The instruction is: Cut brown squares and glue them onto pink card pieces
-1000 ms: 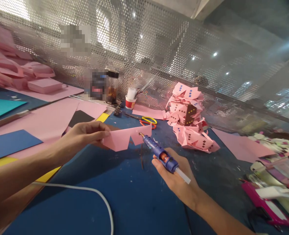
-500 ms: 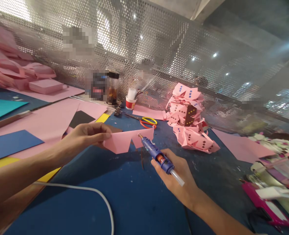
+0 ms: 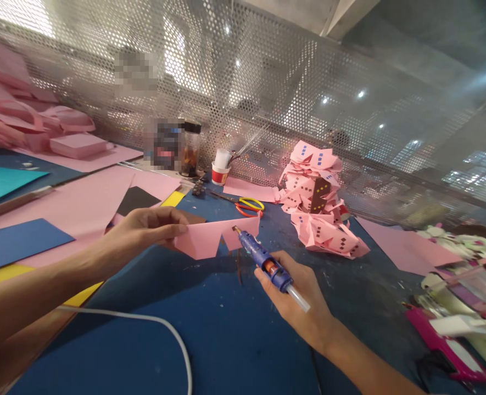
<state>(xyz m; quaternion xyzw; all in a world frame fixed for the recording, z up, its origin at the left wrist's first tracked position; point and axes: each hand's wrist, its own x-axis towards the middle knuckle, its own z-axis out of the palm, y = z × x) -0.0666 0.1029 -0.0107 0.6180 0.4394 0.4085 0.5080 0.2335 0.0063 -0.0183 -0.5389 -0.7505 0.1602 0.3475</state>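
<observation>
Between thumb and fingers, my left hand (image 3: 156, 226) pinches the left end of a folded pink paper piece (image 3: 199, 238) with a V-shaped notch in its lower edge. My right hand (image 3: 294, 285) is wrapped round a blue hot glue gun (image 3: 259, 252), a clear glue stick poking out of its back. The gun's metal tip is at the paper's face, right of the notch; whether it touches I cannot tell. Behind the paper lie scissors (image 3: 249, 206) with yellow and red handles. A stack of pink paper pieces with small printed squares (image 3: 312, 192) stands to the right.
A white cable (image 3: 156, 317) curves over the blue table (image 3: 226, 340). At the back stand a red and white paper cup (image 3: 219, 173) and a dark-lidded jar (image 3: 190, 151), before a perforated metal screen (image 3: 267, 71). Pink sheets (image 3: 78, 203) cover the left; a magenta tool (image 3: 444, 340) lies right.
Almost nothing differs. Both hands keep their hold, and the glue gun's tip stays by the same part of the pink paper; the view has shifted very slightly.
</observation>
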